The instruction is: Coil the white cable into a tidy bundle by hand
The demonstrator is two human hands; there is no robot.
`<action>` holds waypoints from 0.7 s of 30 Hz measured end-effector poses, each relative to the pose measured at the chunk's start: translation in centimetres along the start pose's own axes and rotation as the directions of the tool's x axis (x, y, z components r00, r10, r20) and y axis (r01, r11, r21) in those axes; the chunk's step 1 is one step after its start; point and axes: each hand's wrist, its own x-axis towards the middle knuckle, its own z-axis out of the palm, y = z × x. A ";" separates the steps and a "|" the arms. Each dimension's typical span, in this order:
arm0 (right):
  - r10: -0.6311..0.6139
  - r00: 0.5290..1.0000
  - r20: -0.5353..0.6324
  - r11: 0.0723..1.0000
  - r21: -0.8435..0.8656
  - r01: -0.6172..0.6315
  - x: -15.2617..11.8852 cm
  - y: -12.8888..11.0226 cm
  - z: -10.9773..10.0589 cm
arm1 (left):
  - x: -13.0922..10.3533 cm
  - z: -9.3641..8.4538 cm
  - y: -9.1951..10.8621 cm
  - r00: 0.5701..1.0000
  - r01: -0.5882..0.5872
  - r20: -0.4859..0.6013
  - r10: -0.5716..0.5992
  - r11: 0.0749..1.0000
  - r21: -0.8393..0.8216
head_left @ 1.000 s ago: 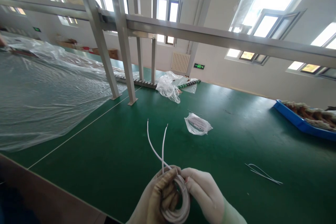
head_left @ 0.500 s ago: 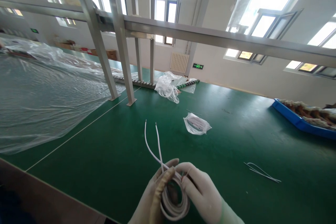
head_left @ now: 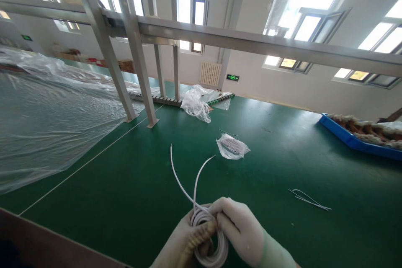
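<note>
A coil of white cable [head_left: 222, 250] is held over the green table at the bottom of the head view, its two free ends sticking up and apart. My left hand [head_left: 188, 234], in a pale glove with a stained thumb, grips the coil from the left, the thumb lying across it. At the coil's upper right, my right hand [head_left: 240, 228], gloved too, has its thumb and index finger pinched on the cable. The fingertips partly hide the windings.
On the green table [head_left: 266, 184] lie a clear bag of thin strips [head_left: 233, 146] and several loose white ties [head_left: 309, 201]. A blue tray [head_left: 354, 142] stands at the right. Metal posts [head_left: 135, 50] rise at the left beside plastic sheeting [head_left: 63, 121] and crumpled plastic [head_left: 196, 104].
The right free cable end has swung to the right and now bends away from the other. My left thumb has shifted over the coil toward my right fingers. The view has moved slightly.
</note>
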 end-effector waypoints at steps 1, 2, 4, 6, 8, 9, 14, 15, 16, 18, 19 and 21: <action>0.005 1.000 -0.010 0.998 0.068 -0.004 0.2 -0.1 0.0 | 0.1 0.0 0.0 1.000 0.006 0.010 -0.006 1.000 -0.009; 0.019 1.000 -0.019 0.990 0.137 -0.016 0.4 -0.1 0.1 | 0.1 0.0 0.0 1.000 0.005 0.010 -0.005 1.000 -0.015; 0.065 0.997 -0.036 0.970 0.237 -0.055 0.8 -0.3 0.3 | 0.2 -0.1 0.1 1.000 -0.003 -0.023 0.002 0.999 -0.049; 0.126 0.991 -0.044 0.958 0.266 -0.110 1.1 -0.3 0.5 | 0.3 -0.4 0.1 0.998 0.000 -0.057 -0.005 0.996 -0.089; 0.149 0.987 -0.057 0.965 0.226 -0.133 1.2 -0.2 0.7 | 0.4 -0.6 0.2 0.997 0.013 -0.069 -0.021 0.993 -0.115; 0.144 0.987 -0.066 0.975 0.182 -0.130 1.2 -0.1 0.8 | 0.4 -0.7 0.3 0.997 0.020 -0.068 -0.028 0.993 -0.114; 0.049 0.990 -0.129 0.997 -0.049 -0.056 1.3 -0.3 1.3 | 0.0 -0.4 1.1 0.995 0.037 -0.090 -0.046 0.994 -0.103; 0.044 0.990 -0.135 0.996 -0.069 -0.054 1.4 -0.3 1.4 | -0.2 -0.3 1.3 0.994 0.043 -0.098 -0.054 0.993 -0.108; 0.043 0.990 -0.138 0.995 -0.086 -0.055 1.5 -0.4 1.5 | -0.4 -0.2 1.6 0.993 0.053 -0.102 -0.064 0.993 -0.108; 0.050 0.987 -0.154 0.992 -0.103 -0.066 1.6 -0.4 1.7 | -0.6 -0.3 1.9 0.993 0.076 -0.085 -0.085 0.992 -0.100; 0.062 0.984 -0.168 0.992 -0.094 -0.078 1.7 -0.3 1.8 | -0.6 -0.4 1.9 0.993 0.091 -0.071 -0.098 0.991 -0.095; 0.106 0.981 -0.164 0.994 -0.008 -0.109 1.8 -0.1 1.7 | -0.4 -0.9 1.7 0.991 0.113 -0.060 -0.118 0.989 -0.091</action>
